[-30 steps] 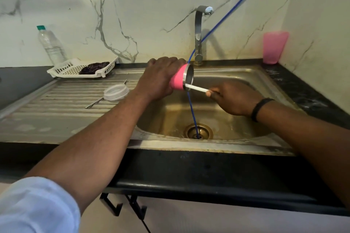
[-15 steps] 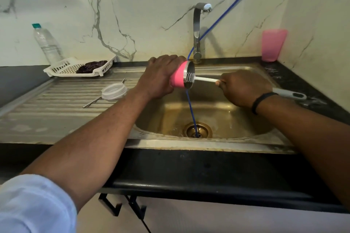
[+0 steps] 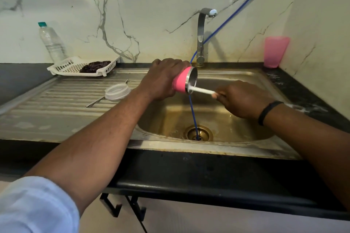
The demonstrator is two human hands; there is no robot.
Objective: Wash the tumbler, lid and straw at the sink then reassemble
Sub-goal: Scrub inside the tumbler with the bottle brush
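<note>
You are gripping the pink steel-lined tumbler [image 3: 181,81] on its side over the sink [image 3: 236,130], left hand [image 3: 161,79] fingers curled round it. Your right hand [image 3: 242,98] is pinching a white brush handle [image 3: 202,90] reaching into its mouth. Left of the sink, the clear round lid [image 3: 117,91] and metal straw [image 3: 96,101] are lying on the ribbed draining board; a white slotted tray [image 3: 66,66] is holding something dark on the black worktop [image 3: 17,75].
</note>
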